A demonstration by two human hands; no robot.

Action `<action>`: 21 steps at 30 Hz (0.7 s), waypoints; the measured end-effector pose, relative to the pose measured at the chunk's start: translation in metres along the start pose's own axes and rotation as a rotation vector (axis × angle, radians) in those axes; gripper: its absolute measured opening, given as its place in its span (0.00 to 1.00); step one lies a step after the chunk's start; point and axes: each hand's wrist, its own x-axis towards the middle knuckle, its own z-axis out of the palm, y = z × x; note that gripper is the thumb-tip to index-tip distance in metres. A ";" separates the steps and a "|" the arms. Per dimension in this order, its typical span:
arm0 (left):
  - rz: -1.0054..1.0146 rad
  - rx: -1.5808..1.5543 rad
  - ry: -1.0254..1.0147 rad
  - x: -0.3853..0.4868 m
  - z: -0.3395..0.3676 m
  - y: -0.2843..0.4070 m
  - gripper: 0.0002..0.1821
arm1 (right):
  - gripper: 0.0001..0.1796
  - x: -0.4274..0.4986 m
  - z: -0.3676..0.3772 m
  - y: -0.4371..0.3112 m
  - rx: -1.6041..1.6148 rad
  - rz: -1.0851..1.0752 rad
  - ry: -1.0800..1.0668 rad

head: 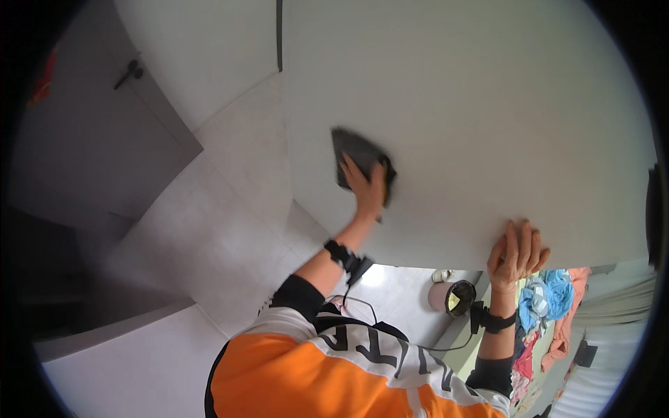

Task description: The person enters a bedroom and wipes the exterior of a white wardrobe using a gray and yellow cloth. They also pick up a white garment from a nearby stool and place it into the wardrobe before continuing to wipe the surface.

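In the head view my left hand [367,188] presses a dark grey cloth [358,149] with a yellow strip along its right side against a large pale panel [470,115]. The cloth and hand are slightly blurred. At the panel's near edge, farther right, my right hand [517,256] rests with bent fingers and no tool in it. Black straps are around both of my wrists or forearms, with a cable near them.
A grey door [104,120] with a black handle [127,74] stands at the left, beside the tiled floor [230,209]. Below the panel are a pink waste bin [440,296] with a black liner and heaped clothes [556,298] at the right.
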 end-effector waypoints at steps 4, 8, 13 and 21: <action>0.081 -0.079 0.108 0.147 -0.051 -0.024 0.45 | 0.19 0.000 0.003 0.002 0.018 -0.004 -0.027; -0.715 -0.530 -0.066 0.103 -0.059 -0.074 0.51 | 0.19 0.001 0.005 0.003 -0.018 -0.056 0.026; -1.402 -0.845 -0.509 -0.077 -0.011 -0.070 0.55 | 0.21 0.004 0.007 0.001 0.028 -0.013 -0.046; -1.041 -0.996 -1.113 -0.195 0.052 -0.015 0.48 | 0.20 -0.046 -0.041 0.025 0.491 0.106 -0.162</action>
